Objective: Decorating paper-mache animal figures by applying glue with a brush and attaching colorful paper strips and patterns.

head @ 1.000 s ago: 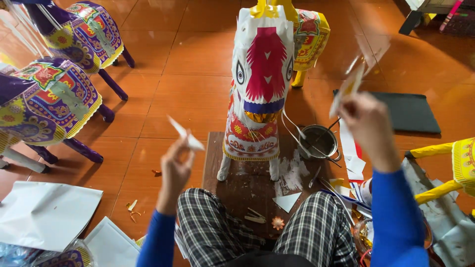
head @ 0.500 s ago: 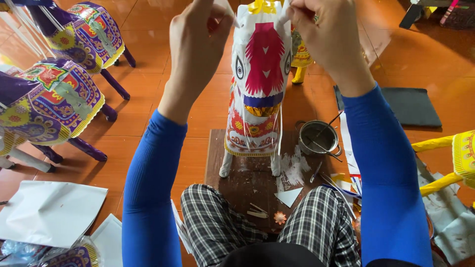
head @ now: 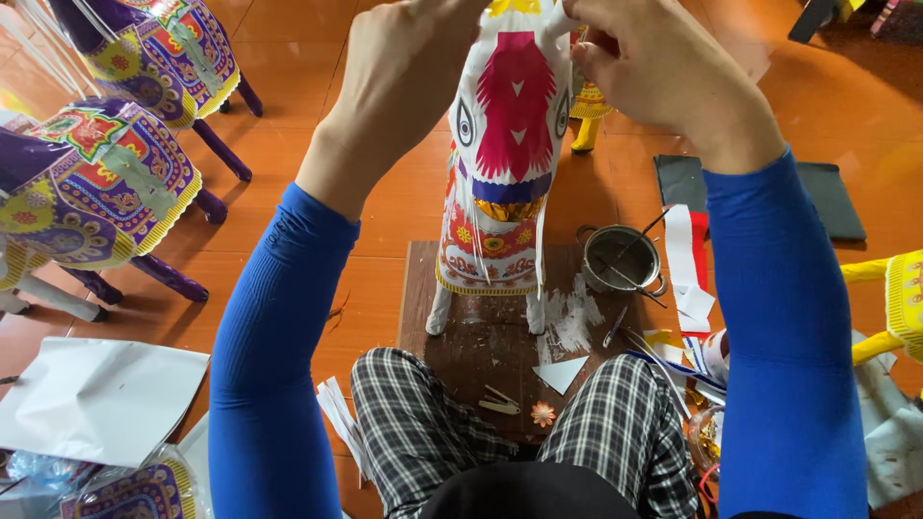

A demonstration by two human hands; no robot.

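Knees in checked trousers (head: 413, 423), nearest the camera, either side of a brown wooden board (head: 481, 336) on the orange tiled floor (head: 385, 202). On the board, close to the knees: small orange paper flower (head: 543, 414), white paper triangle (head: 561, 372), pale paper scraps (head: 500, 401). Left of the knees, white paper sheet (head: 91, 399).

Paper horse (head: 505, 154), white with a red mane panel, patterned chest and painted eyes, upright on the board on white legs, facing the camera. Beside it on the right, small metal pot (head: 622, 258) with a stick resting in it; just beyond, red and white paper strips (head: 685, 255) and a dark mat (head: 827, 192).

Left hand (head: 404, 82), blue sleeve, raised at the top of the horse's head, fingers curled close together; fingertips run out of the picture, so what they grip cannot be told. Right hand (head: 654, 62), blue sleeve, at the head's other side, fingers bent in a narrow pinch on a white paper edge of the head.

Farther left, purple paper horses (head: 106, 183) with patterned saddle cloths, well apart. Yellow paper figure (head: 899, 308) at the right edge.
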